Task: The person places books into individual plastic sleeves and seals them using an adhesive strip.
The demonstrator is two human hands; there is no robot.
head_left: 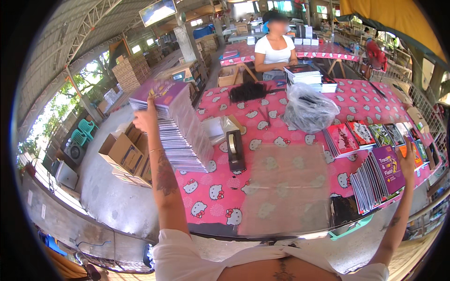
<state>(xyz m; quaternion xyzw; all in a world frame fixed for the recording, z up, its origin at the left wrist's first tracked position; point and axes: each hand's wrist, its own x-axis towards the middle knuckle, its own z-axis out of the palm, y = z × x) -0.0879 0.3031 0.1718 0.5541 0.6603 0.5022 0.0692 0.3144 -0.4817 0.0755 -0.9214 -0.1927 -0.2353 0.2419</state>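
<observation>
A tall stack of purple spiral notebooks (187, 136), in layers with clear plastic, rises at the table's left edge. My left hand (146, 118) grips its near left edge near the top, one finger reaching over the top cover. On the far right, my right hand (408, 158) is at the outer edge of a fanned row of purple spiral notebooks (388, 169), its fingers closed on the front one. Between my arms lies a flat sheet of clear plastic (286, 187). A black tape dispenser (236, 157) stands between the tall stack and the sheet.
Red, green and black-covered notebooks (342, 139) lie beyond the right-hand row. A clear bag of dark items (309, 110) and a black bundle (247, 92) sit farther back on the pink table (220, 187). Cardboard boxes (123, 152) stand left. A person (276, 49) in white is across the table.
</observation>
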